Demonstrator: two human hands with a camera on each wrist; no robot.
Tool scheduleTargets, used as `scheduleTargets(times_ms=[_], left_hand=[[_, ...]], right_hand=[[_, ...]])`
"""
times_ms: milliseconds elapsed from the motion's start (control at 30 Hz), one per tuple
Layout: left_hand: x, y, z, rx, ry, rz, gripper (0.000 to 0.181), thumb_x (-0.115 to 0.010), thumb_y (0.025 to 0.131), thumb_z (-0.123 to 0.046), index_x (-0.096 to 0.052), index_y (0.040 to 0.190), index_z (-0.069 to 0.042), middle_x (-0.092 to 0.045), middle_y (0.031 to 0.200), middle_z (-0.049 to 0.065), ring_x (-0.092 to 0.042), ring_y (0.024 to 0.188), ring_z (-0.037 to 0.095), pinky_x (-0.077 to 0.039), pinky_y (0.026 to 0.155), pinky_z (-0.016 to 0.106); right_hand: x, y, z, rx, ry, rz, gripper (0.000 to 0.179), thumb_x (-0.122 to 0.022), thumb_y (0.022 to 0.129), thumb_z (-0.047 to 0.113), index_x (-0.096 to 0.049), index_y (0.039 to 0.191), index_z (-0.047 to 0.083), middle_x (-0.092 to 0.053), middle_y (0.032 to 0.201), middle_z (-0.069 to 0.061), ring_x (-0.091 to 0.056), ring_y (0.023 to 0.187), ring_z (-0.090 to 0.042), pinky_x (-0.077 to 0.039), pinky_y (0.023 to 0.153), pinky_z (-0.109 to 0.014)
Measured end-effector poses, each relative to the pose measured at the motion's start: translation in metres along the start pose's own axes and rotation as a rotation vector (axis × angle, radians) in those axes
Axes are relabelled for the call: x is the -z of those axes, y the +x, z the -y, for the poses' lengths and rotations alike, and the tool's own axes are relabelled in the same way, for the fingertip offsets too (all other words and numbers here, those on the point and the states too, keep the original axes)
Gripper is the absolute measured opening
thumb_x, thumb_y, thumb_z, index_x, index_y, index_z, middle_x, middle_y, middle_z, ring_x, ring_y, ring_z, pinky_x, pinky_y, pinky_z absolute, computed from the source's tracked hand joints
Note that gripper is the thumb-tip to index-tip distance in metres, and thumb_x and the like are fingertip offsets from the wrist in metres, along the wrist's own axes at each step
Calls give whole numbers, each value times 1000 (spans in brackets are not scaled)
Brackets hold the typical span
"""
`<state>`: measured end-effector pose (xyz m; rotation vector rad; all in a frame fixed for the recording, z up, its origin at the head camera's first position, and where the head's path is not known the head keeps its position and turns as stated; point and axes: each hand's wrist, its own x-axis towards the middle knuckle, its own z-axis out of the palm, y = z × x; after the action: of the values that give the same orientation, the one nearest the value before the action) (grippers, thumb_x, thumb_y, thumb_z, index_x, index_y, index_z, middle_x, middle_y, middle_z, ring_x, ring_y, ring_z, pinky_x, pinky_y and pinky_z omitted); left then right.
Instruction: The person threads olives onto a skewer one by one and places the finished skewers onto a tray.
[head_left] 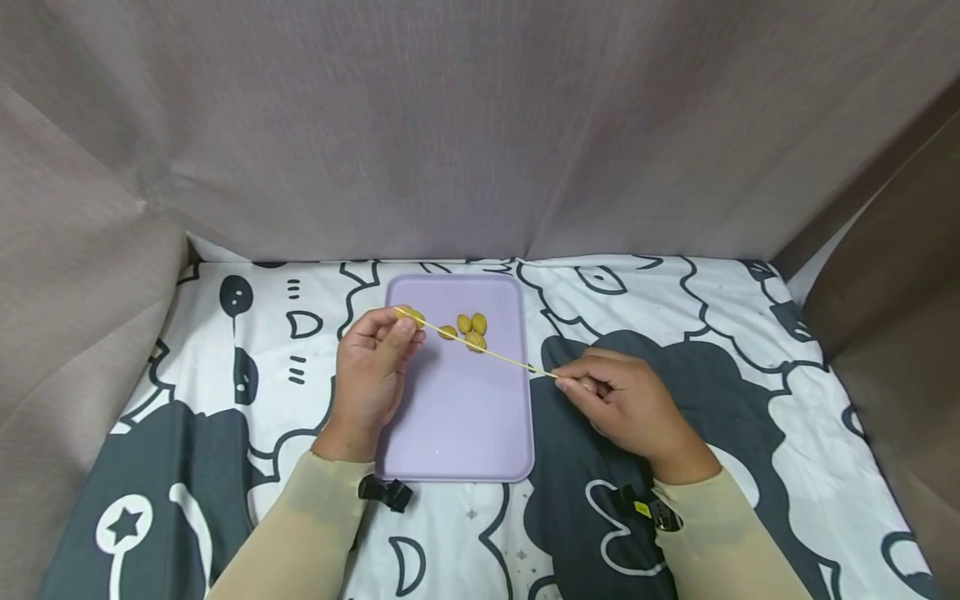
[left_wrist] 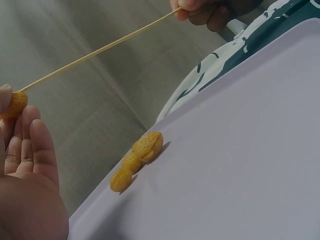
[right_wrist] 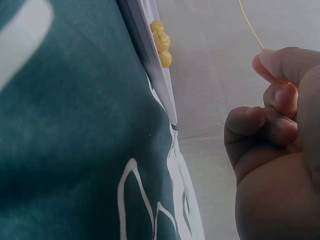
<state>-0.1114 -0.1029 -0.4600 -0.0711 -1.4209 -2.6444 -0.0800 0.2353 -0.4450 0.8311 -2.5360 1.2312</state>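
A thin wooden skewer [head_left: 502, 357] stretches between both hands above the lilac tray [head_left: 457, 425]. My left hand [head_left: 372, 358] pinches a wrinkled yellow-brown ball [head_left: 408, 315] between thumb and fingers over the tray's left side. In the left wrist view the skewer's far end meets this ball [left_wrist: 16, 104]; how deep it goes in, I cannot tell. To the right of the tray, my right hand [head_left: 626, 400] pinches the skewer's other end between thumb and forefinger. Several similar balls [head_left: 476, 340] lie on the tray's upper half, close together.
A white and dark grey patterned cloth [head_left: 292, 400] covers the surface under the tray. Grey-brown fabric [head_left: 450, 133] hangs behind and at the sides. Dark devices are strapped on the left wrist [head_left: 386, 492] and right wrist [head_left: 652, 510].
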Motion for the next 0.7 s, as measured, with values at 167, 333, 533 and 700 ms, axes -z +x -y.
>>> scheduleTargets(times_ms=[167, 333, 533, 700], left_hand=[[0, 0, 0, 21, 41, -2, 31, -61, 107, 13, -76, 106, -14, -82, 104, 1, -78, 89, 10, -69, 85, 23], [0, -1, 0, 40, 77, -6, 30, -63, 107, 12, -76, 106, -15, -81, 103, 0, -78, 88, 10, -69, 85, 23], [-2, -1, -1, 55, 93, 6, 30, -63, 107, 12, -76, 104, -15, -81, 104, 0, -77, 88, 11, -69, 86, 23], [-3, -1, 0, 74, 106, 5, 30, -64, 106, 13, -75, 103, -15, -81, 104, 0, -78, 88, 11, -69, 86, 24]], right_hand=[[0, 0, 1, -3, 4, -3, 20, -86, 95, 0, -86, 108, 15, -55, 77, 14, -47, 65, -1, -41, 59, -16], [-2, 1, 2, 9, 19, -4, 23, -87, 94, -1, -87, 109, 16, -57, 78, 13, -48, 65, -1, -42, 59, -15], [-2, 1, 1, 8, 18, -1, 23, -87, 94, -1, -87, 109, 16, -56, 77, 13, -47, 65, 0, -41, 59, -15], [-2, 1, 1, 3, 17, 0, 22, -87, 95, 0, -87, 109, 16, -56, 77, 13, -47, 65, 0, -41, 59, -15]])
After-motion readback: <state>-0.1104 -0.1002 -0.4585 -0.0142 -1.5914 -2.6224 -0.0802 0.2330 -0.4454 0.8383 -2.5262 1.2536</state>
